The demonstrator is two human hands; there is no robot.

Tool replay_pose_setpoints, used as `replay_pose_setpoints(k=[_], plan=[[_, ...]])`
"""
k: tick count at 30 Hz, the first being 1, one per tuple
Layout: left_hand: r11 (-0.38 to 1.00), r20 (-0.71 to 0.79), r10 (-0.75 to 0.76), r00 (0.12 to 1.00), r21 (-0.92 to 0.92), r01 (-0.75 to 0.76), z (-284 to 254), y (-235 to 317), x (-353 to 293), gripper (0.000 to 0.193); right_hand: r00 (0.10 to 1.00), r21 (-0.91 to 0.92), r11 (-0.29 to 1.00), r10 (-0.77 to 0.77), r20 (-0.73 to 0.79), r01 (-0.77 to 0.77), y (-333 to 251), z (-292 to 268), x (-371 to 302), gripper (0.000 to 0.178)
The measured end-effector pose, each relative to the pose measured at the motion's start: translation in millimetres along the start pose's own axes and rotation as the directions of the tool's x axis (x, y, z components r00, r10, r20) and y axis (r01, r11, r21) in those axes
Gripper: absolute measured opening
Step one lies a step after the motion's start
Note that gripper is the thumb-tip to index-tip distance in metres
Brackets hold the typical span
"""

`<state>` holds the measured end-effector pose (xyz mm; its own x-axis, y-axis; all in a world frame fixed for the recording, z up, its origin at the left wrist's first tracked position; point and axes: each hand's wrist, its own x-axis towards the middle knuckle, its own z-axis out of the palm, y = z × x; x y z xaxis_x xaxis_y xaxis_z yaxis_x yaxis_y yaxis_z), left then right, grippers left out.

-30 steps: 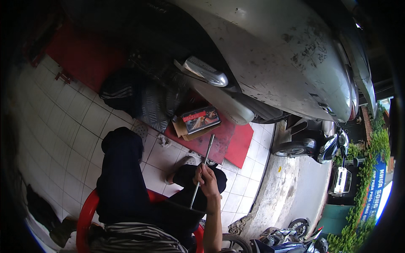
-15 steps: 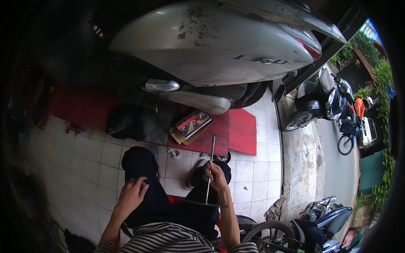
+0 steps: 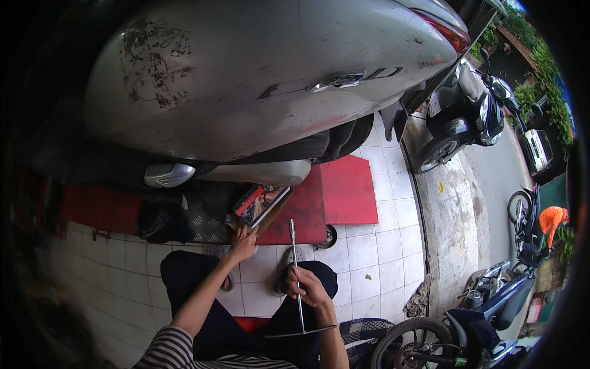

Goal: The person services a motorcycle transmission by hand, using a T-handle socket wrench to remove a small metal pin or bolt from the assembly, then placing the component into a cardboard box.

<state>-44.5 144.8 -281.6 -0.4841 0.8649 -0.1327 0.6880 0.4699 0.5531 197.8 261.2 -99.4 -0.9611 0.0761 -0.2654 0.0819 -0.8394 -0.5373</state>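
Note:
My right hand (image 3: 309, 288) is closed around the shaft of a T-handle socket wrench (image 3: 300, 307). Its socket end points away from me, and the crossbar lies near my right forearm. My left hand (image 3: 242, 245) stretches out to the near edge of an open cardboard box (image 3: 265, 230), fingers extended and touching or almost touching it. Inside that box lies a smaller box (image 3: 261, 203) with a red and dark printed face. Both sit on a red lift platform (image 3: 301, 215), below a silver scooter (image 3: 246, 92) with scuffed side panels.
A dark wheel-like part (image 3: 329, 237) lies by the platform's near edge. Parked motorbikes stand at the lower right (image 3: 412, 347) and upper right (image 3: 445, 147). A crumpled cloth (image 3: 419, 298) lies at the floor's edge. On the road, a person in orange (image 3: 551, 218) rides a motorbike.
My left hand has gone from my left thigh forward to the cardboard box. The right hand still grips the wrench. My view has shifted closer to the scooter, and the orange-clad rider has come nearer.

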Motion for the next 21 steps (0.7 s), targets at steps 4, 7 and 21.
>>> replay_pose_setpoints(k=[4,7,21], plan=[[1.0,0.033,-0.02,0.999,-0.008,0.02,1,7,16,0.052,0.999,-0.048,0.998,0.034,-0.028,-0.035,-2,1,-2,0.033],[0.992,0.084,-0.043,0.996,0.122,0.032,-9,14,26,0.056,0.999,-0.034,0.998,0.043,-0.002,-0.043,-3,-1,-2,0.032],[0.986,-0.072,-0.094,0.993,0.132,0.103,2,12,30,0.033,0.998,-0.055,0.996,0.068,-0.018,-0.069,-8,6,-1,0.033]])
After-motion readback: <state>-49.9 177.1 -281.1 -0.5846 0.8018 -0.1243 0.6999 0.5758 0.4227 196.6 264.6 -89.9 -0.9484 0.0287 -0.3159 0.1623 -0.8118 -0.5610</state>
